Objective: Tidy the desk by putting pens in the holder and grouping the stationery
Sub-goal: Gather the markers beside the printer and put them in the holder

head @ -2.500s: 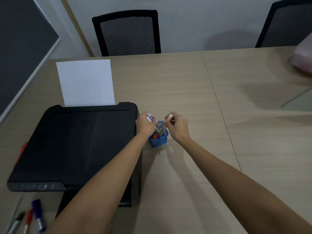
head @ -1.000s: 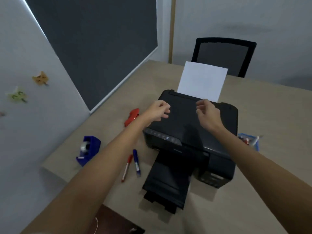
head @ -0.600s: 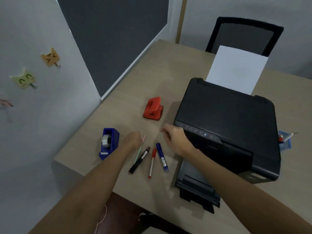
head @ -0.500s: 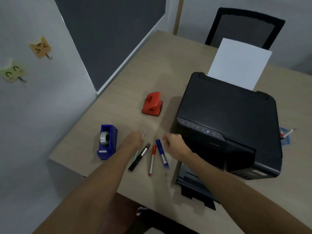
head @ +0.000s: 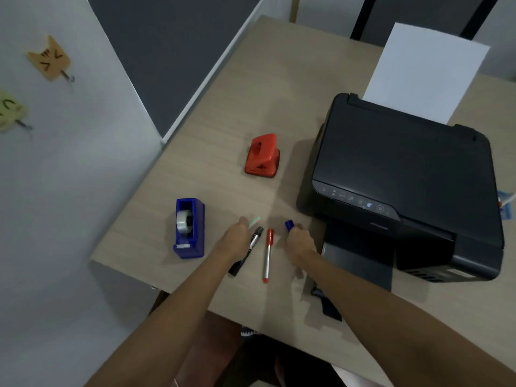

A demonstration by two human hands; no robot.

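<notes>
The right hand (head: 300,243) is closing around a blue marker (head: 289,225); the left hand (head: 234,240) is pinching a thin green pen (head: 254,221) beside a black marker (head: 252,245) and red pen (head: 268,254).

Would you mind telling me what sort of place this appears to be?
Most likely an office or meeting room: a black printer loaded with paper sits on a long wooden desk, a mesh office chair stands behind it, and a tape dispenser and hole punch lie nearby.

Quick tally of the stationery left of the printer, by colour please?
Blue: 2, tape dispenser and marker in the right hand
Red: 2, punch and pen
Black: 1, marker
Green: 1, pen at the left hand
Total: 6
</notes>
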